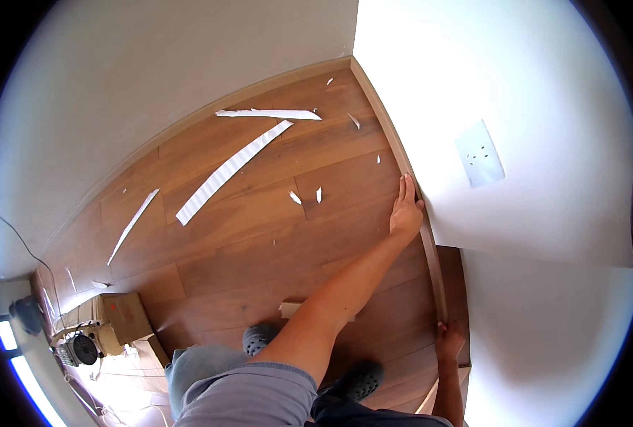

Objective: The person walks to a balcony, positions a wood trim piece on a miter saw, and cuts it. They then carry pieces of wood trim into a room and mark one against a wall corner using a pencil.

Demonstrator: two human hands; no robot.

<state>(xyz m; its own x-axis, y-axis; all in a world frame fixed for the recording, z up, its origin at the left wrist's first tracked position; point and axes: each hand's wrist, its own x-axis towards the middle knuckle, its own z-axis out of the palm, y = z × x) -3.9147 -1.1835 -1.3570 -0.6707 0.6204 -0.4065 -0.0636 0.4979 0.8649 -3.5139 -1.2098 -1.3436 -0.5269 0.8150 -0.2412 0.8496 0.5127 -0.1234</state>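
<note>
A long wooden skirting board (434,274) runs along the right wall, its lower part extending past the wall corner (437,244). My left hand (406,210) rests against it below a white wall socket (479,152), fingers stretched out along the wood. Lower down, my right hand (450,343) grips the board near its lower end. A short light wood offcut (288,308) lies on the floor, partly hidden by my left forearm.
Several white paper strips (232,173) and scraps lie on the wooden floor (224,263). Cardboard boxes (127,317), a machine with a dark round fan (83,349) and cables (49,267) sit at lower left. My feet in dark clogs (359,381) are below.
</note>
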